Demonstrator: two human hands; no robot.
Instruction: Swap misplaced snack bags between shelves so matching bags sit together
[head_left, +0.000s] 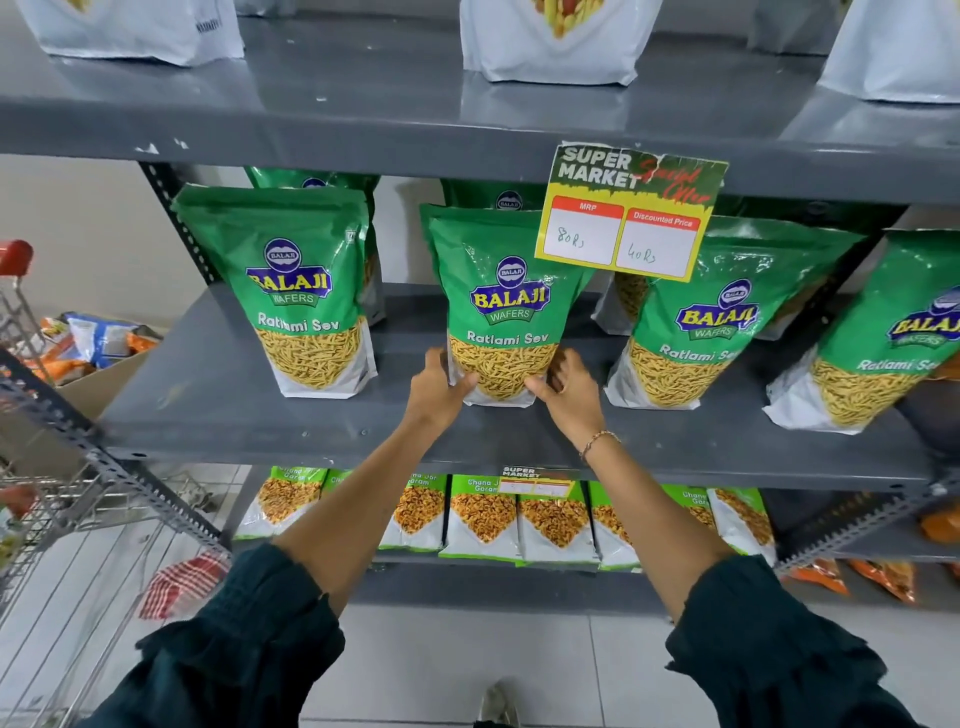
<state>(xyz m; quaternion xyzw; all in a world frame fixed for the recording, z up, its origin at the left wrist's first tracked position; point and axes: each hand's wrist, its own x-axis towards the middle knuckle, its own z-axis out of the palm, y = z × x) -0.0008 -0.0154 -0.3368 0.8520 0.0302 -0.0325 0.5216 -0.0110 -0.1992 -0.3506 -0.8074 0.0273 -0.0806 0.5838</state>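
A green Ratlami Sev bag (501, 291) stands upright in the middle of the grey middle shelf (208, 405). My left hand (436, 387) grips its lower left corner and my right hand (569, 389) grips its lower right corner. More Ratlami Sev bags stand on the same shelf: one at the left (301, 291), one to the right (711, 322) and one at the far right (878, 353), with others behind them. The shelf below carries a row of green and white Chana Jor Garam bags (483, 514). White bags (556, 41) stand on the top shelf.
A yellow and green price tag (631, 213) hangs from the upper shelf edge, partly covering the held bag. A shopping cart (31, 467) stands at the left. A cardboard box with mixed snack packets (98, 343) sits beyond it. Orange packets (883, 571) lie at the lower right.
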